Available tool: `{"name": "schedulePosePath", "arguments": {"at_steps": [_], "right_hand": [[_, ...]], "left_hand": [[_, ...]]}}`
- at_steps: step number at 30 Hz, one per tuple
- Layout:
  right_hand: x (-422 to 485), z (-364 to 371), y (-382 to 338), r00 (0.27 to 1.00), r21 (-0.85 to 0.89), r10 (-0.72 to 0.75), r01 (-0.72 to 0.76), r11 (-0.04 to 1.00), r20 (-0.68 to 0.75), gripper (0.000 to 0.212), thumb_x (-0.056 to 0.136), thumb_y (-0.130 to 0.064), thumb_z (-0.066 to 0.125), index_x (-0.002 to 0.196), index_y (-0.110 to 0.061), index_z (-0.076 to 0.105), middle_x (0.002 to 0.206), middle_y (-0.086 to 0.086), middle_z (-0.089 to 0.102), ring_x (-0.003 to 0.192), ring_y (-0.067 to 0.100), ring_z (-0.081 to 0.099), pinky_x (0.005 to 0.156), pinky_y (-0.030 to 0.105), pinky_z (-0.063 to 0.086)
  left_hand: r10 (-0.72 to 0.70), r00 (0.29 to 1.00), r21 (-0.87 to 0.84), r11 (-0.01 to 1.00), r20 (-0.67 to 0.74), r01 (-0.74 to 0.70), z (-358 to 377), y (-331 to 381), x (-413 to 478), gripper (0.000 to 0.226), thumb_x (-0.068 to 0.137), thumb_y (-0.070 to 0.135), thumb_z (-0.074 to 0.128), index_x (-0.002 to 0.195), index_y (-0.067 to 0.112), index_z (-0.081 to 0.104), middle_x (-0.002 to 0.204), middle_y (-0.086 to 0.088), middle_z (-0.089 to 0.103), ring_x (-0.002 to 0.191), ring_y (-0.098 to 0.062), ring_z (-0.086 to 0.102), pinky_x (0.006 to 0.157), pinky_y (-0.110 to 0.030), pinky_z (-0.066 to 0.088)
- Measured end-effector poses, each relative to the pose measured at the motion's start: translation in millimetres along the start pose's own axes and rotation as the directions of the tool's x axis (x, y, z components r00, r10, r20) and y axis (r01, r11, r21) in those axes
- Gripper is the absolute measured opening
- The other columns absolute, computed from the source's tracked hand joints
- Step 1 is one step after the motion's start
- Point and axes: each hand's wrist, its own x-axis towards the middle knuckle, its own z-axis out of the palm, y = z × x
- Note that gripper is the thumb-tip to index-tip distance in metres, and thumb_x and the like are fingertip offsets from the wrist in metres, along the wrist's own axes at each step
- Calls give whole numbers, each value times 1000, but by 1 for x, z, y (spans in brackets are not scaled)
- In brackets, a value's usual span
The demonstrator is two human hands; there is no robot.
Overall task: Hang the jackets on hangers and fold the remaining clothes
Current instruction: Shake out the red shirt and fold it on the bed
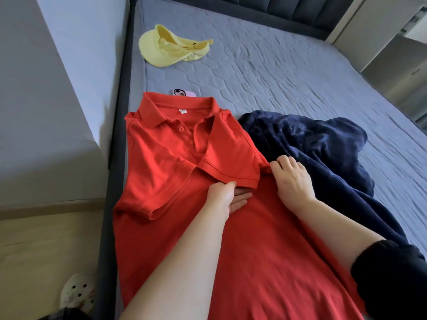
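Red polo shirt (231,250) flat on bed (300,77), hugging its left edge, 2 sleeves folded inward. Left hand (228,195) pinches the overlapping sleeve's cuff, thumb on top, fingers beneath. Right hand (292,181) fingers curl onto the shirt's side edge. Navy garment (312,146) just right of them. Phone (183,92) and yellow cap (166,49) beyond; open mattress far right.

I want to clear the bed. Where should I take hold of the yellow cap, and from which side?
I would pinch the yellow cap by its flat brim, coming from the left: the brim lies exposed on that side, while the crown is collapsed and crumpled.
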Motion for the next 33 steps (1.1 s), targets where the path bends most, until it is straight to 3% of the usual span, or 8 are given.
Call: {"name": "schedulePosePath", "arguments": {"at_steps": [5, 10, 13, 16, 20, 23, 29, 33], "right_hand": [[-15, 6, -6, 988, -104, 107, -96, 990, 111, 27, 76, -3, 53, 101, -7, 63, 105, 11, 56, 94, 33, 50, 80, 41, 41], [3, -2, -51, 982, 259, 41, 9, 966, -187, 50, 83, -11, 41, 131, -8, 53, 142, 15, 44, 133, 31, 36, 111, 44, 27], [14, 9, -67, 968, 160, -109, 74, 984, 226, 56, 98, -41, 29, 149, -18, 28, 159, 3, 18, 148, 20, 8, 118, 46, 4], [25, 19, -73, 901, 55, -74, 56, 997, 427, 62, 97, -54, 23, 145, -17, 38, 154, 1, 32, 145, 18, 18, 117, 46, 2], [55, 5, -92, 998, 130, -2, -7, 991, 69, 64, 93, -50, 22, 80, -10, 71, 85, 9, 69, 93, 32, 59, 99, 47, 30], [82, -6, -95, 987, 355, 123, -79, 932, -103, 41, 91, -30, 37, 77, -5, 66, 87, 15, 64, 87, 36, 55, 78, 43, 39], [155, 6, -79, 926, 680, 331, -361, 638, 180, 42, 92, -14, 50, 131, -2, 45, 134, 19, 46, 126, 32, 41, 105, 35, 31], [192, 14, -69, 770, 715, 330, -634, 296, 546, 28, 91, -18, 56, 117, -8, 54, 100, 12, 64, 87, 26, 62, 76, 31, 49]], "left_hand": [[468, 880, 775, 583, -78, -242, -6, 15, -13, 32, 87, 20, 47, 56, 11, 49, 50, -1, 55, 53, -29, 55, 49, -31, 43], [981, 165, 949, -49, 104, -311, -41, 43, -19, 7, 78, 7, 58, 79, 11, 64, 96, -9, 65, 99, -33, 56, 82, -43, 44], [888, 453, 995, -94, 76, 19, -78, 45, -8, 52, 89, 20, 52, 141, 20, 43, 155, -11, 25, 145, -33, 11, 114, -53, 13], [736, 676, 967, -196, 36, 161, -99, 35, 6, 60, 99, 44, 29, 153, 27, 10, 161, -7, -4, 146, -30, -11, 116, -50, -2], [737, 667, 981, -187, 106, 50, -97, 48, 11, 59, 98, 45, 33, 151, 28, 16, 161, -6, 2, 146, -29, -8, 115, -53, -2], [862, 492, 992, -104, 124, -68, -95, 67, 5, 52, 93, 27, 50, 144, 23, 38, 157, -6, 20, 146, -26, 5, 115, -52, 9], [862, 407, 920, 375, -302, -111, -117, 99, 1, 73, 84, 1, 47, 150, 15, 19, 154, -11, 22, 139, -32, 25, 110, -45, 26], [838, 375, 812, 511, -396, -283, -127, 115, 3, 69, 87, -3, 43, 150, 8, 18, 148, -15, 29, 132, -31, 34, 105, -32, 28]]}}
